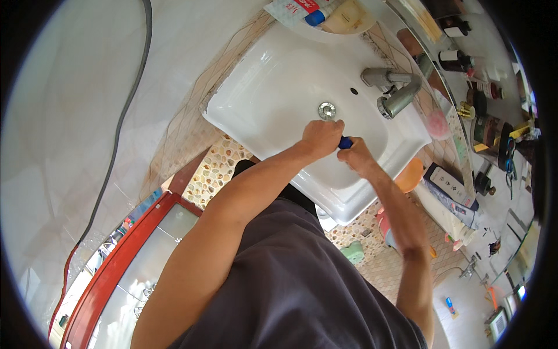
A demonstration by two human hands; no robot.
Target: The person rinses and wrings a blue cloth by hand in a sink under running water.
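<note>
Over the basin of a white ceramic washbasin (266,100), both hands are closed close together. My left hand (322,137) is a fist just below the metal drain (327,111). Beside it, my right hand (358,156) grips a small dark blue object (345,143) that shows between the two fists. The left fist appears to hold its other end. Fingers cover most of the object, so its kind cannot be told. A grey gooseneck faucet (399,96) curves over the basin to the right, apart from both hands.
A blue-capped tube (315,17) and a soap bar (348,15) sit at the basin's far corner. Dark bottles (455,60) line a mirrored shelf at right. An orange bowl (409,175) lies by the right forearm. A red-framed door (117,261) stands at left.
</note>
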